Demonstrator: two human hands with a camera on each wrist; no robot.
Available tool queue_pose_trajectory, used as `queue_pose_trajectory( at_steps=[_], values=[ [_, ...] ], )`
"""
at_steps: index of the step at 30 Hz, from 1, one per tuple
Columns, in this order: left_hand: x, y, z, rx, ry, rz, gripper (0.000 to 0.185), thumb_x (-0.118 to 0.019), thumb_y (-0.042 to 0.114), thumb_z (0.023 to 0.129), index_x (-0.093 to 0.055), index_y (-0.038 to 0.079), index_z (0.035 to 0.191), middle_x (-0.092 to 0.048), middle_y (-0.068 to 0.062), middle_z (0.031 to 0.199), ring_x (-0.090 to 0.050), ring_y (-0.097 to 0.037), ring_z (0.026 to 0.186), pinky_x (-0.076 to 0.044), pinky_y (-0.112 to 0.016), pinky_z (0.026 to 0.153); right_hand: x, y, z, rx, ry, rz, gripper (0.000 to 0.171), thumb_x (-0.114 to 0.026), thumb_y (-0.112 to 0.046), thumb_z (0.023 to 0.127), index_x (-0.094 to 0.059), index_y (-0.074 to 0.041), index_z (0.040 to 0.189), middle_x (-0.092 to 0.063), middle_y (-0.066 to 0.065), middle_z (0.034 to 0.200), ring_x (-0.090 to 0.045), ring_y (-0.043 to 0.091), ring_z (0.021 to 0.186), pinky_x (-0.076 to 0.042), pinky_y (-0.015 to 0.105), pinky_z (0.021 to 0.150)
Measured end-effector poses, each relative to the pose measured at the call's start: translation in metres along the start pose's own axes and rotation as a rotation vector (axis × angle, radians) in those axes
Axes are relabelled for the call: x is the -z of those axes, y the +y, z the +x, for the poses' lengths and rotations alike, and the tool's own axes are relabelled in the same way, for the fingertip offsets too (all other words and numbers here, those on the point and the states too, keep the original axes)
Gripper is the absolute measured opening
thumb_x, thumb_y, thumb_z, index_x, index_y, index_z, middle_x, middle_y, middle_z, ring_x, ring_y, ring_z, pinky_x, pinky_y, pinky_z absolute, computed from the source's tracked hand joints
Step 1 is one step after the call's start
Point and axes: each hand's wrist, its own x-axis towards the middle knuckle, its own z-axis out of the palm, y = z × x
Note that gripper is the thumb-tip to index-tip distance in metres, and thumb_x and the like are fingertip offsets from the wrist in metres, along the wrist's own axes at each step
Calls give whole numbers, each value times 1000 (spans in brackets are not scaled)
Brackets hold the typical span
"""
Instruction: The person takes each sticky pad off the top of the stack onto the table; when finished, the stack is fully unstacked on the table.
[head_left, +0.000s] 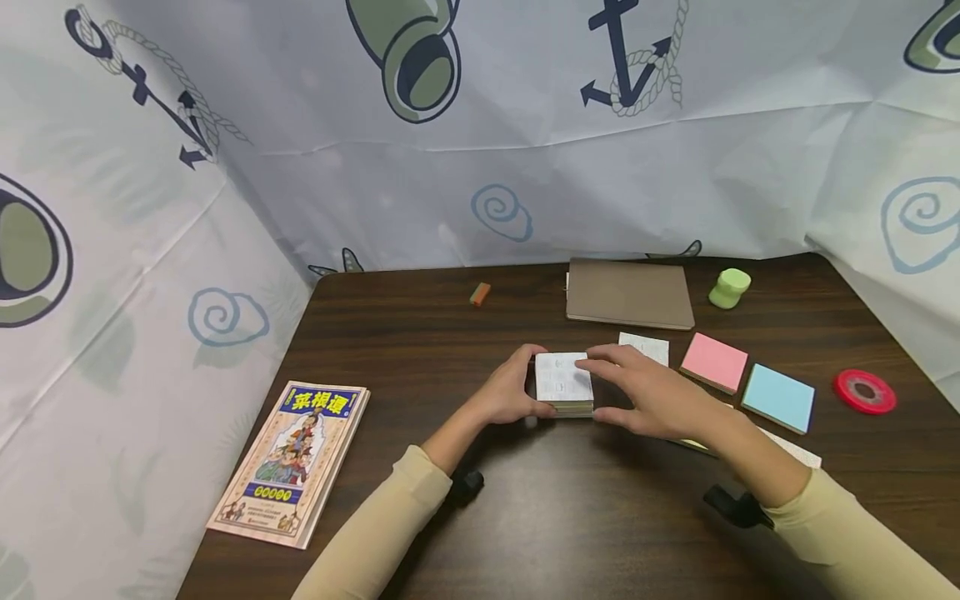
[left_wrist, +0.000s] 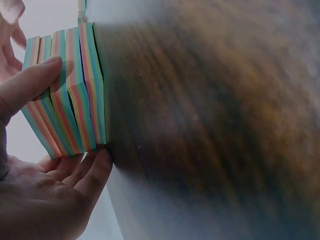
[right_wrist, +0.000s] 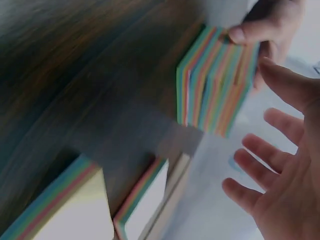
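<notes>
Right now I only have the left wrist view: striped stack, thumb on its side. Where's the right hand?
Observer: The right hand is at the right side of the stack, fingers spread, gripping nothing.
Operator: What's on top of the stack?
Observer: A white sheet with print on it.
Operator: Anything close by on the right?
Observer: A pink pad and a blue pad, both flat on the table.
</notes>
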Motion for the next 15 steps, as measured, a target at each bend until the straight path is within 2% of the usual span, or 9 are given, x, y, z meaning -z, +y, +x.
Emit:
queue_pose_trajectory(
  at_steps=[3,8,15],
  values=[
    [0,0,0,8,-10,7,88,-91,19,69,-39,8,139,-52,-5,128,-52,-22,111,-40,-39,97,-10,-2,14,34,-16,32,68,-75,-37,87,-48,-11,144,-44,15,146,-42,30,132,-41,49,101],
    [1,1,0,18,-19,-1,89,-90,21,71,-38,9,141,-51,-6,131,-53,-23,112,-41,-39,97,-19,-4,31,15,-52,108,71,-74,-38,87,-46,-12,147,-39,14,150,-38,29,136,-41,48,101],
    [3,2,-1,27,-20,4,86,-89,20,71,-39,9,140,-51,-7,133,-52,-23,114,-41,-39,97,-24,-6,48,33,-70,134,76,-79,-34,83,-45,-9,146,-45,13,145,-42,28,131,-42,46,99]
  ],
)
